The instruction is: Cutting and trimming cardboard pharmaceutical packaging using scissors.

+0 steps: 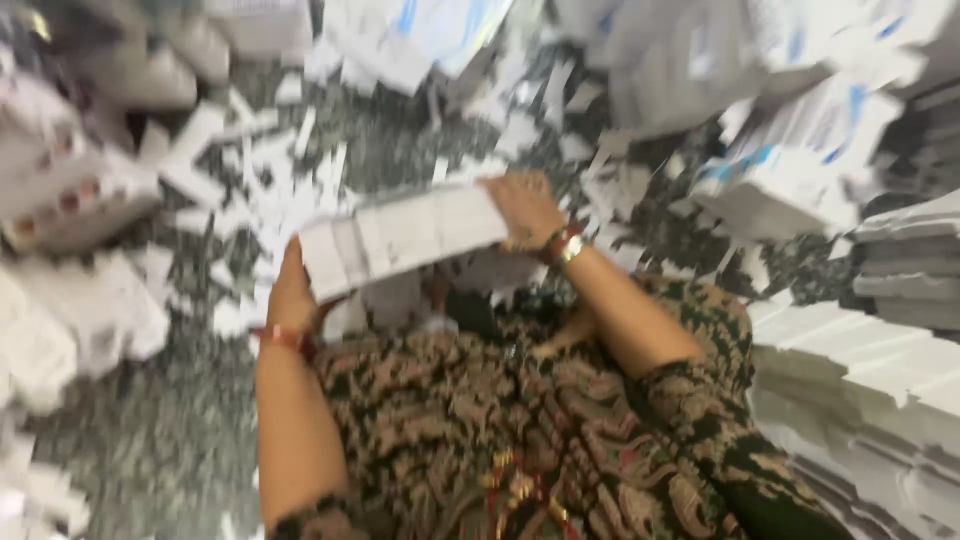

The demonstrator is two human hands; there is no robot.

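L hand (292,292) and R hand (527,210) each clamp 1 end of a flat bundle of white folded cartons (403,238) held over the lap, w/ paper scraps (265,190) on the floor below; squeeze evenly inward to keep the stack square.

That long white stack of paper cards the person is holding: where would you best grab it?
By its two short ends, one hand from each side, I'd judge. The white stack is long, narrow and loose, so the left hand and right hand pressing inward probably keep it together. The picture is blurred.
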